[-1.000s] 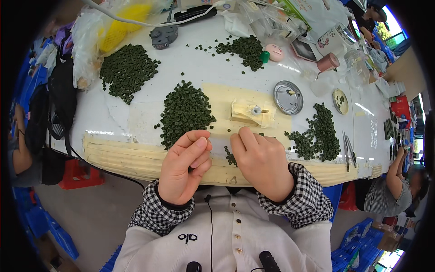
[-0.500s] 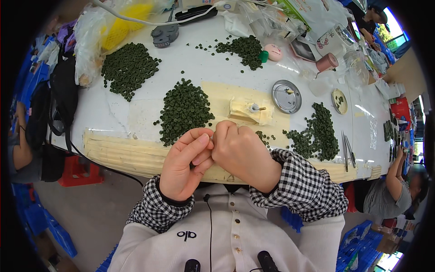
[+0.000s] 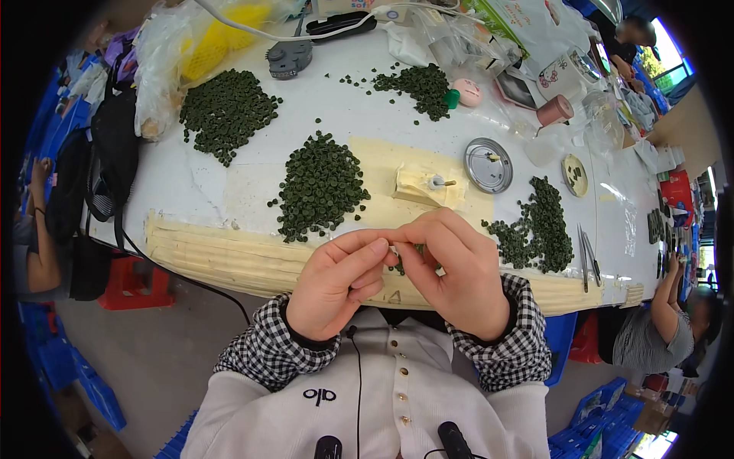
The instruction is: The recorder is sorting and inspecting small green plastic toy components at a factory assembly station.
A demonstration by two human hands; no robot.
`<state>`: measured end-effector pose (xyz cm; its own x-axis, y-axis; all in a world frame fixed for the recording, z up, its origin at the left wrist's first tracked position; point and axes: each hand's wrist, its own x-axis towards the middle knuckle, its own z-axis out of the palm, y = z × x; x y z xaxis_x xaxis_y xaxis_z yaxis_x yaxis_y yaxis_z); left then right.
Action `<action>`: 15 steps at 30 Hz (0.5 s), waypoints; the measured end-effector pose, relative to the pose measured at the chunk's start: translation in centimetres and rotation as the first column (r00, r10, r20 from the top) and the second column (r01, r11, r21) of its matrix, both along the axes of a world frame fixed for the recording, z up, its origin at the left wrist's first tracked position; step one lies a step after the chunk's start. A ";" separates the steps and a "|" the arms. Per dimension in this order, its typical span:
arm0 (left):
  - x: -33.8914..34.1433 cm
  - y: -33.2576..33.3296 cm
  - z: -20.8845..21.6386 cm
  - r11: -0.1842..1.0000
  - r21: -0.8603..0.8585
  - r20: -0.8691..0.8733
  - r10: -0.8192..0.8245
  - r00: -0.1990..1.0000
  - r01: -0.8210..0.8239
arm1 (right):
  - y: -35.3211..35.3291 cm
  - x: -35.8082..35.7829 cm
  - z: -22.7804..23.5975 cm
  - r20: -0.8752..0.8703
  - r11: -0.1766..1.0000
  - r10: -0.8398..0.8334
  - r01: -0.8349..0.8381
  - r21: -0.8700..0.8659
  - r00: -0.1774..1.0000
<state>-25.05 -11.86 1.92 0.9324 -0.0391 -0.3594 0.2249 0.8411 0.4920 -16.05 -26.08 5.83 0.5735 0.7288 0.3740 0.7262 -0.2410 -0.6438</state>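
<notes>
Over the table's front edge my left hand (image 3: 330, 281) and my right hand (image 3: 457, 269) meet at the fingertips. Both are closed in a pinch, thumb against forefinger; whatever sits between them is too small to make out. Just beyond my left hand lies a heap of small round dark green pieces (image 3: 319, 187). Past my right hand stands a small block wrapped in cream tape (image 3: 413, 183), with a short peg (image 3: 445, 183) sticking out. A second heap of green pieces (image 3: 544, 226) spreads to the right of my right hand, and a few more lie partly hidden behind my fingers.
Tweezers (image 3: 589, 256) lie at the right, near a round metal lid (image 3: 475, 174) and a small yellowish dish (image 3: 573, 162). More green heaps (image 3: 229, 107) sit farther back. Plastic bags (image 3: 157, 84), a grey tool (image 3: 289, 60) and a pink spool (image 3: 556, 111) line the far side. Other people sit at both sides.
My right hand has turned from a curled fist-like pose into a thumb-and-finger pinch and moved slightly right and down. My left hand has shifted a little right, as has the whole view.
</notes>
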 end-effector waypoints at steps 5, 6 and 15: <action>0.0 -0.2 -0.2 0.997 -0.012 0.022 -0.079 0.997 0.079 | -0.6 -0.7 -0.8 0.020 0.997 -0.035 0.033 0.075 0.999; 0.0 -0.3 -0.2 0.996 -0.002 0.022 -0.084 0.996 0.084 | -0.8 -0.7 -0.9 0.005 0.997 -0.028 0.027 0.077 1.000; 0.3 -0.8 -0.9 0.987 0.115 0.013 -0.117 0.993 0.115 | -2.2 0.1 -1.7 -0.116 0.990 0.057 -0.041 0.138 0.992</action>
